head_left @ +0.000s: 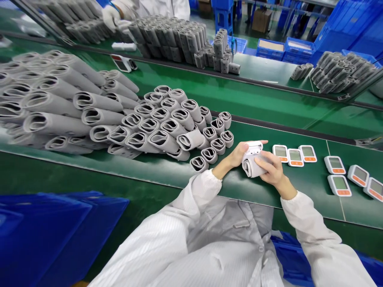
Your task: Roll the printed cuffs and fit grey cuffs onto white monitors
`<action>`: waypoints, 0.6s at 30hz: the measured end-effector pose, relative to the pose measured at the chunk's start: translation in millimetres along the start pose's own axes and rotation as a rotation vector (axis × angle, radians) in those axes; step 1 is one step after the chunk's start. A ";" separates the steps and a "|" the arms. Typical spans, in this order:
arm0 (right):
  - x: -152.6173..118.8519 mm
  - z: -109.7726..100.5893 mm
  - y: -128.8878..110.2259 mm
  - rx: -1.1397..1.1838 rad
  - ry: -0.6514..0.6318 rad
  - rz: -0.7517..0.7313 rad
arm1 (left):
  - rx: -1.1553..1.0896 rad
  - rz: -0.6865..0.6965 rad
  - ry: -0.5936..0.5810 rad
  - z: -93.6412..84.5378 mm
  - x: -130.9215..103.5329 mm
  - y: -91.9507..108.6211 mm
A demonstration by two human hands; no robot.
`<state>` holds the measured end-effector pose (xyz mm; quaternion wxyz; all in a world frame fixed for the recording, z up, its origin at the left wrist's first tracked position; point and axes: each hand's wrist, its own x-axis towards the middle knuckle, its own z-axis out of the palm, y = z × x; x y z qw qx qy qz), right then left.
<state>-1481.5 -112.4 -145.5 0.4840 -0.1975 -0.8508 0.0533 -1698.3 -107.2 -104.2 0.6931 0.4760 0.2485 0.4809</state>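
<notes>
My left hand [238, 154] grips a white blood pressure monitor body [254, 147], its slotted side facing me. Closed around a rolled grey cuff [253, 168] is my right hand [273, 168], just below the monitor body. The two pieces touch; whether they are joined I cannot tell. To the right lie several monitors with grey screens and orange buttons, the nearest being one monitor [280, 153] beside my right hand. Left of my hands, rolled grey cuffs [218, 146] stand on end on the green bench.
A large heap of cuffs [56, 95] covers the bench's left side. Beyond the rail [269, 126], more cuffs [170, 38] are stacked on another bench, where a co-worker's gloved hand [111, 18] shows. Blue crates [271, 48] stand at the back; blue panels [54, 235] are at lower left.
</notes>
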 end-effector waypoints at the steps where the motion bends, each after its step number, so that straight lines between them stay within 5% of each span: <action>1: -1.0 0.0 -0.2 -0.010 0.006 -0.017 | 0.018 0.004 0.008 1.3 -1.1 2.9; 14: 27.9 -11.5 -15.8 0.004 0.001 -0.041 | 0.168 0.039 0.023 2.6 -3.4 19.5; 18: 24.9 -15.5 0.2 0.056 -0.050 -0.007 | 0.188 -0.002 0.015 -0.5 2.3 19.5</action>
